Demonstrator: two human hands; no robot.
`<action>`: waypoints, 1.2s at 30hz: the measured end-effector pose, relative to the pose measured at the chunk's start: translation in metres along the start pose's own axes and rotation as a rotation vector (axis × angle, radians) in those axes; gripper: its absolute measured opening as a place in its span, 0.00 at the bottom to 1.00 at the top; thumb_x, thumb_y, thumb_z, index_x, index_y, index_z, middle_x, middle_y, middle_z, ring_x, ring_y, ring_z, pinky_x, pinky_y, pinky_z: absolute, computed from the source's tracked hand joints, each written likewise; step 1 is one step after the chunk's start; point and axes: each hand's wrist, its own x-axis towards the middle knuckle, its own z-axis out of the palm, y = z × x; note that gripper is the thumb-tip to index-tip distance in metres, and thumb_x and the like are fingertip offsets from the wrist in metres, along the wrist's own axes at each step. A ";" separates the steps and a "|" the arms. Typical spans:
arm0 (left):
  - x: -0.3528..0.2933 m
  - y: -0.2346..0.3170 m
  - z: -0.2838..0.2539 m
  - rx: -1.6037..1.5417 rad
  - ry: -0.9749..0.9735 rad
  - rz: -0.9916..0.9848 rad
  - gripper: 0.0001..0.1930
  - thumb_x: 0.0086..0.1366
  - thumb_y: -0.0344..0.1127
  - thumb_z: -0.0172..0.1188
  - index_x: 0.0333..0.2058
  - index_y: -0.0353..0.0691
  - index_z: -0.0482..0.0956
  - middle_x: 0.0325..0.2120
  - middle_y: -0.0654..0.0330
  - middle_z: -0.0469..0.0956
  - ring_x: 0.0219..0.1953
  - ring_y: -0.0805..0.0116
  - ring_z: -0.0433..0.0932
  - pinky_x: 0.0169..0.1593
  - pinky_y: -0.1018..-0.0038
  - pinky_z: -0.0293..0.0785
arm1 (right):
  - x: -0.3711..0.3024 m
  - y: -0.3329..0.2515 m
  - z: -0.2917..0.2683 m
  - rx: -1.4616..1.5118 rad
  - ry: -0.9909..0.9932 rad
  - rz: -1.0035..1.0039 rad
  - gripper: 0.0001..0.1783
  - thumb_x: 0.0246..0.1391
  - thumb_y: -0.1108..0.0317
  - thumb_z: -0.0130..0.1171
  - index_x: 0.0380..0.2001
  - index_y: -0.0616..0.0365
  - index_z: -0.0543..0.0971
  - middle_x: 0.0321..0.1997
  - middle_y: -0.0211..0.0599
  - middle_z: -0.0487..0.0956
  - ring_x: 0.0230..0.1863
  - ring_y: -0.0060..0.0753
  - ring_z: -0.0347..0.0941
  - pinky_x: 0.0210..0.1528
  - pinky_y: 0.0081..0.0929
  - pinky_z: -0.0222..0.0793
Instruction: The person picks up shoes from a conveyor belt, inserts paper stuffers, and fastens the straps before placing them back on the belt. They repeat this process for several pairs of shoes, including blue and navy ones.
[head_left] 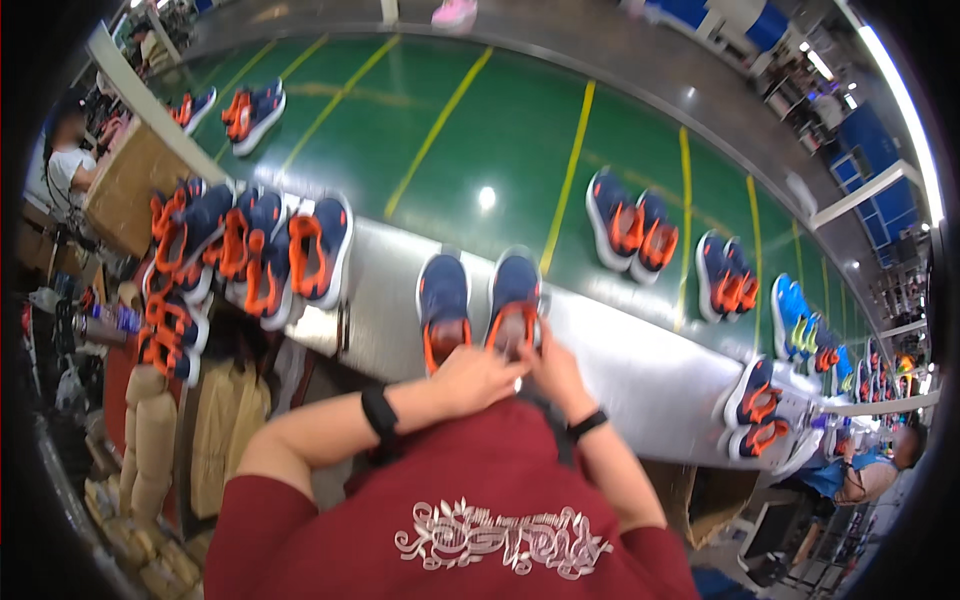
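A pair of navy sneakers with orange lining stands before me at the edge of the metal ledge, toes pointing away. My right hand [556,368] has its fingers closed at the collar and heel of the right sneaker [517,288]. Close behind that shoe's heel, my left hand [480,378] has bent fingers drawn together; what they pinch is hidden. A small white spot shows at its fingertips, too small to name. The left sneaker [443,297] stands beside it, its heel partly covered by my left hand.
A metal ledge [620,345] borders a green conveyor belt [440,130] with yellow lines. Several navy-orange sneakers [318,250] crowd the left end. More pairs [632,228] sit on the belt, and another pair [755,408] at the ledge's right end. Co-workers sit at both sides.
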 end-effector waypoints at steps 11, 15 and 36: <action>0.057 -0.022 0.013 0.146 0.396 -0.101 0.19 0.50 0.29 0.58 0.43 0.40 0.74 0.37 0.54 0.74 0.41 0.55 0.74 0.44 0.64 0.73 | -0.003 -0.003 0.012 -0.204 0.038 -0.111 0.36 0.54 0.60 0.51 0.60 0.71 0.53 0.20 0.51 0.77 0.22 0.55 0.74 0.27 0.44 0.71; 0.067 -0.033 0.011 0.074 0.296 -0.151 0.15 0.49 0.31 0.59 0.39 0.44 0.79 0.28 0.54 0.75 0.32 0.54 0.76 0.37 0.64 0.74 | -0.006 -0.010 0.012 -0.263 0.025 -0.095 0.34 0.55 0.60 0.49 0.58 0.74 0.55 0.19 0.50 0.76 0.21 0.53 0.74 0.26 0.44 0.70; 0.029 -0.022 0.036 0.535 0.180 0.116 0.18 0.50 0.28 0.54 0.42 0.29 0.74 0.33 0.49 0.74 0.36 0.61 0.74 0.34 0.75 0.75 | -0.005 -0.012 0.007 -0.084 -0.150 -0.023 0.30 0.53 0.66 0.51 0.55 0.74 0.60 0.27 0.61 0.77 0.32 0.55 0.76 0.35 0.42 0.71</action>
